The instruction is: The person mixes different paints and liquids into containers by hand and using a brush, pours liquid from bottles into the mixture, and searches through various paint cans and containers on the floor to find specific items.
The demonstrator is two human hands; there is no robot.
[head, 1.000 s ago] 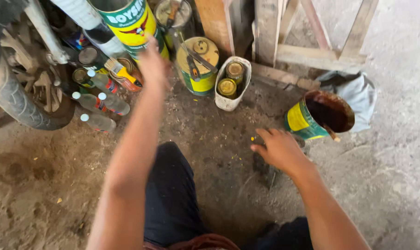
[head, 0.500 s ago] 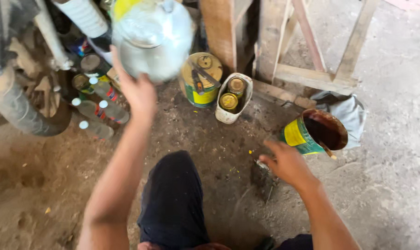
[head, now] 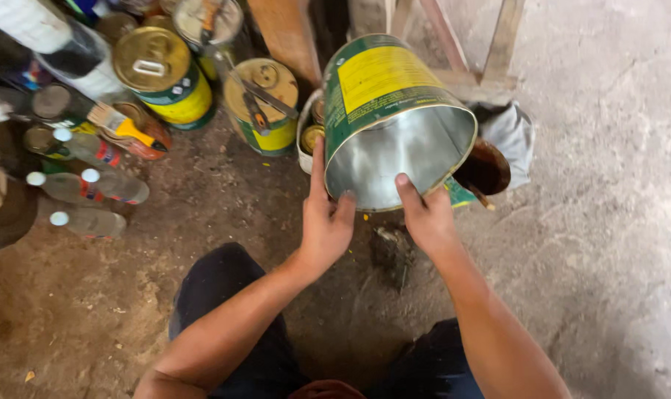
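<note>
A large empty tin can [head: 394, 111], green and yellow outside and shiny inside, is held tilted in the middle of the view with its open end toward me. My left hand [head: 325, 219] grips its lower left rim. My right hand [head: 424, 216] holds the lower rim, thumb inside the can. My dark-trousered knees are below, above the dirt floor. Behind the can, mostly hidden, lies an open can with a dark rusty inside [head: 486, 167].
Several closed yellow-and-green cans [head: 158, 74] stand at the back left, one with tools laid on its lid [head: 263, 103]. Plastic bottles [head: 91, 188] lie on the dirt at left. Wooden frame legs [head: 502, 37] and a grey cloth [head: 510, 133] are at the back right.
My left hand has brought the big tin can down from up high to the middle. My right hand has risen from near the ground and taken hold of its rim.
</note>
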